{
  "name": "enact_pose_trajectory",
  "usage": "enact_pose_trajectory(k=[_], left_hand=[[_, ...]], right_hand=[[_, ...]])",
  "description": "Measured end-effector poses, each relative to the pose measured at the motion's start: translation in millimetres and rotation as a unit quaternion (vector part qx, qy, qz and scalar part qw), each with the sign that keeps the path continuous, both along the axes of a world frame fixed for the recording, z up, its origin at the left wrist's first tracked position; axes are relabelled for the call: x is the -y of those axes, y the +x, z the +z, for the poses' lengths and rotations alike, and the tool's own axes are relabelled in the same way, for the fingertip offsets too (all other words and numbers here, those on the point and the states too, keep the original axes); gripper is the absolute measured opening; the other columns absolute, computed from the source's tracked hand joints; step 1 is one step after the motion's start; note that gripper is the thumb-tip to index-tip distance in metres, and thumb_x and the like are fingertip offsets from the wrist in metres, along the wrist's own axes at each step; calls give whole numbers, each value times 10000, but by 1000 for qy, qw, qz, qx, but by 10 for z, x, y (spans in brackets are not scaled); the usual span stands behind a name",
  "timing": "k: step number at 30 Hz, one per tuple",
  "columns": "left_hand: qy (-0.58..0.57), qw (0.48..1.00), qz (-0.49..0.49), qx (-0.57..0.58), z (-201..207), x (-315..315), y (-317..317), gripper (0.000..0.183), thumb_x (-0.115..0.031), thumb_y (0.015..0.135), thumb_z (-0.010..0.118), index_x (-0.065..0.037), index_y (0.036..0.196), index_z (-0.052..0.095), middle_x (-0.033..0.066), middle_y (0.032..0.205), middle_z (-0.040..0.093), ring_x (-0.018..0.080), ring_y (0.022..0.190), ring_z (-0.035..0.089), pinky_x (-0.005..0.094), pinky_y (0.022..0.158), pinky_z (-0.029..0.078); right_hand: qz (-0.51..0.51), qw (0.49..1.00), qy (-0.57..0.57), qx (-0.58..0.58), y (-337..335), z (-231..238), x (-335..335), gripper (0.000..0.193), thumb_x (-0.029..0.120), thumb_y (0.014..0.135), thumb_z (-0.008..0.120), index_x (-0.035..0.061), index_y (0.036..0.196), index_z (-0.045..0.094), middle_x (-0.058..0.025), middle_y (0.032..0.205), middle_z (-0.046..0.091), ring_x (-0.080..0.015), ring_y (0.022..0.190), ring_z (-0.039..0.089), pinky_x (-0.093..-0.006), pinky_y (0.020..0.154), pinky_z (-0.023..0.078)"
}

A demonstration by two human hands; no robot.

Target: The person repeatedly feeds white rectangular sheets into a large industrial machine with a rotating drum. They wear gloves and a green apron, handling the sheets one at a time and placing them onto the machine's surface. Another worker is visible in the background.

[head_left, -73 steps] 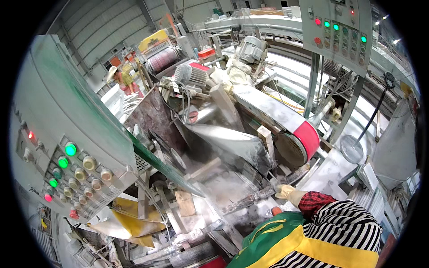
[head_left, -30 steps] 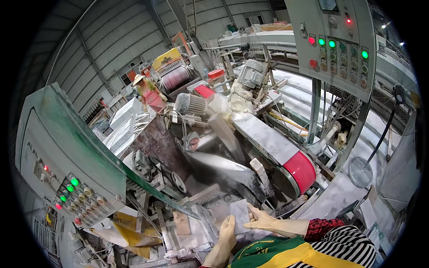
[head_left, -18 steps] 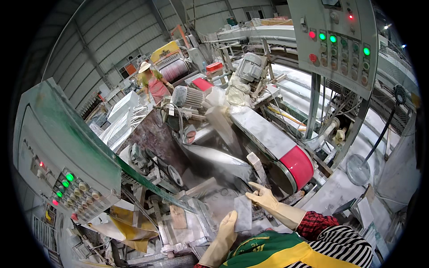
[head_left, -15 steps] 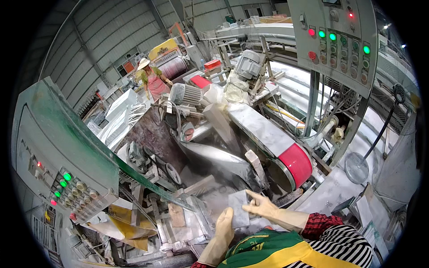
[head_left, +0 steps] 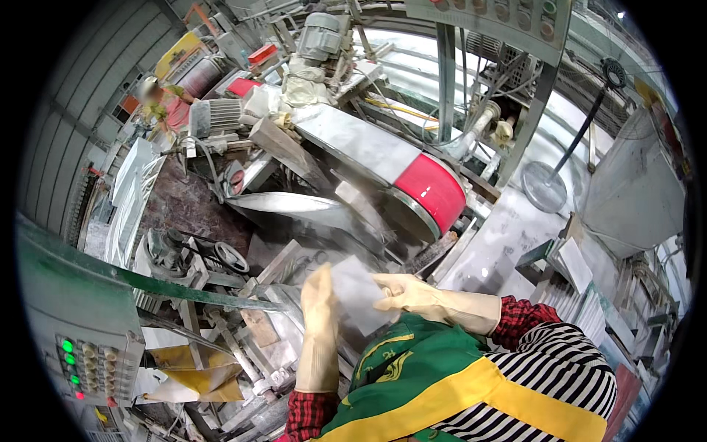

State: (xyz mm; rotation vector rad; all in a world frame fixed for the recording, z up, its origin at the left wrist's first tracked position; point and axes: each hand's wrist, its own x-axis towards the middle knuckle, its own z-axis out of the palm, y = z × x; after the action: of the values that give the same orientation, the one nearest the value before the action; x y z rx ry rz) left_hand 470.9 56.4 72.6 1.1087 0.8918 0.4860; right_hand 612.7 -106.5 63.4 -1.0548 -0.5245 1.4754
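Note:
Between my gloved hands is a small pale grey slab [head_left: 356, 293], roughly square and slightly smeared by motion. My left hand [head_left: 318, 292], in a long cream rubber glove, is closed on its left edge. On the other side, my right hand [head_left: 400, 292], gloved alike, pinches the right edge with thumb and fingers. The slab is held tilted in front of my green apron [head_left: 412, 350], just short of a belt machine with a red-and-white housing [head_left: 431, 193].
At lower left stands a control panel [head_left: 88, 361] with lit buttons, its green arm reaching toward my left hand. Stacked pale slabs [head_left: 571, 309] lie on the right. A round-based stand [head_left: 543, 188] is beyond them. Another person [head_left: 173, 110] stands at the far left.
The view has swung right and downward, so the machines sit further left and higher. Both hands still grip the slab, which has shifted up and left in the picture.

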Motion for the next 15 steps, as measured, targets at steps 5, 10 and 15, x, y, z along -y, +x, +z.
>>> enact_pose_trajectory(k=[5,10,15], left_hand=[[134,990,0,-46,-533,-100,172,490,-360,998,562,-10,1338,511,90,1097,630,164,911,586,300,762,493],[14,983,-183,13,-586,410,175,503,-192,965,619,9,1397,456,152,1280,584,208,1118,580,326,936,483],[-14,961,-263,-80,-591,297,62,542,-124,931,648,18,1407,432,150,1358,560,228,1141,599,339,958,502]], right_hand=[[-41,999,25,-2,71,-386,7,664,172,885,704,123,1485,423,43,881,618,-49,717,532,-210,589,439],[-215,968,127,-12,496,-1012,-286,624,64,885,645,87,1468,425,-8,916,669,-45,726,583,-211,591,465],[-430,892,5,139,1281,-1334,-666,788,36,827,655,18,1512,268,-98,961,645,-145,771,617,-264,633,514]])
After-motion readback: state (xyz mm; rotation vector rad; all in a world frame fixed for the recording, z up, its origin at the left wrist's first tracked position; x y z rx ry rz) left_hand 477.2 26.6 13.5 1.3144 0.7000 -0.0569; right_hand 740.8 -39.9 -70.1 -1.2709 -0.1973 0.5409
